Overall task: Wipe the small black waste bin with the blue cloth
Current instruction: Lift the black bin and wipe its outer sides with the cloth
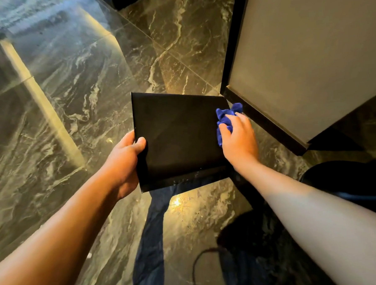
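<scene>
text: none legible — labels: none — numbers: none

Single head-worn wide-angle view, facing forward and steeply down, close above both forearms. The left hand [126,154] and right hand [239,139] sit mid-frame; marble floor [71,94] fills the area beyond and below them.

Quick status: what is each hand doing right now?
Left hand: closed on the left edge of the black waste bin, holding it up.
Right hand: closed on the blue cloth, pressing it against the bin's right side.
</scene>
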